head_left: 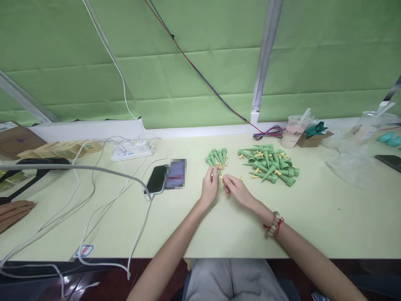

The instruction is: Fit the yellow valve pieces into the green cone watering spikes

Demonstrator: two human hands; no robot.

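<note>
My left hand is closed around a green plastic cone spike near the middle of the pale table. My right hand pinches a small yellow plastic piece right beside it, fingertips almost touching the left hand. A small row of green cones lies just beyond my hands. To the right spreads a larger heap of green cones mixed with small yellow pieces. A bead bracelet with red cord is on my right wrist.
A phone lies left of my hands, with white cables running to a power strip. A drink cup, a cardboard box and plastic bags stand at the back right. Another person's hand rests at the far left edge.
</note>
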